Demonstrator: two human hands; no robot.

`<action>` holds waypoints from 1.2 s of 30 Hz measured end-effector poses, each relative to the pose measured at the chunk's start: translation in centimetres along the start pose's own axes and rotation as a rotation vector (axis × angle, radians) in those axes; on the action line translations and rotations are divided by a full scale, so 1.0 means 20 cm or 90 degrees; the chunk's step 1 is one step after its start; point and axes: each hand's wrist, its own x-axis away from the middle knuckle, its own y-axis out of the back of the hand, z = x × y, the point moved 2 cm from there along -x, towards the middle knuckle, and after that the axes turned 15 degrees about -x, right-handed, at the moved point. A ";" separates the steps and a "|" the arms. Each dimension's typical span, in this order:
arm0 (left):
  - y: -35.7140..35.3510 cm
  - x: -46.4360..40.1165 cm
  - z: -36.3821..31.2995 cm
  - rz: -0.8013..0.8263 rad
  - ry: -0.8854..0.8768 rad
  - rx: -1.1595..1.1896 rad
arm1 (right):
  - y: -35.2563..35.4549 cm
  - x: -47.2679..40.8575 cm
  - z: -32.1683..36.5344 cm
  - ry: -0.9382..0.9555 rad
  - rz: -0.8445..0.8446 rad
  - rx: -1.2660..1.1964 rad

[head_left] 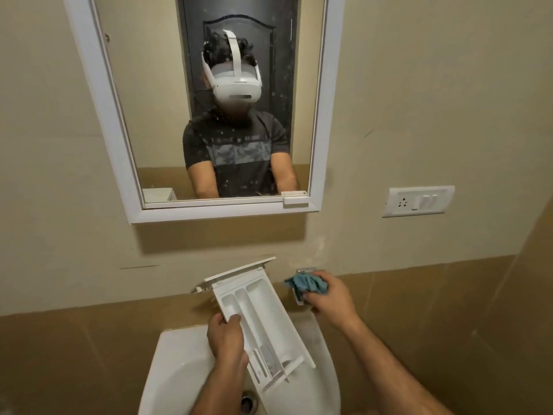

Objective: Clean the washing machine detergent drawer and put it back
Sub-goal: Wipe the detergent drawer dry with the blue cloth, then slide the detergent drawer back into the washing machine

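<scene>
The white detergent drawer (pixel 263 319) is held tilted over the white sink (pixel 179 360), its front panel pointing up toward the wall and its compartments facing me. My left hand (pixel 227 339) grips the drawer's left side wall. My right hand (pixel 326 295) is to the right of the drawer, closed around a crumpled blue cloth (pixel 308 283), and rests against the chrome tap (pixel 302 295) on the wall. The cloth does not touch the drawer.
A white-framed mirror (pixel 317 163) hangs above the sink and reflects a person wearing a headset. A white socket and switch plate (pixel 417 201) is on the wall at right. The sink drain (pixel 248 401) shows below the drawer. Brown tiles cover the lower wall.
</scene>
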 end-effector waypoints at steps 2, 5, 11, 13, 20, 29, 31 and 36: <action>-0.06 0.00 0.02 -0.024 0.006 0.004 | 0.14 -0.10 -0.09 -0.026 -0.033 -0.002; -0.13 0.00 0.05 -0.055 0.012 -0.001 | 0.31 -0.24 -0.22 -0.053 -0.083 -0.010; -0.22 0.01 0.12 -0.089 0.015 0.009 | 0.39 -0.45 -0.39 -0.066 -0.042 0.031; -0.23 0.01 0.13 -0.095 0.022 0.015 | 0.36 -0.51 -0.40 -0.023 0.002 0.084; -0.19 0.00 0.12 -0.120 0.037 0.043 | 0.13 -0.60 -0.47 0.086 0.177 0.374; -0.11 -0.04 0.12 -0.133 0.031 0.036 | 0.10 -0.61 -0.50 -0.025 0.262 0.578; -0.10 -0.03 0.11 -0.133 0.033 0.024 | 0.10 -0.60 -0.40 -0.012 0.185 0.634; -0.04 0.00 0.09 -0.121 0.001 -0.025 | 0.00 -0.52 -0.10 0.178 0.129 0.465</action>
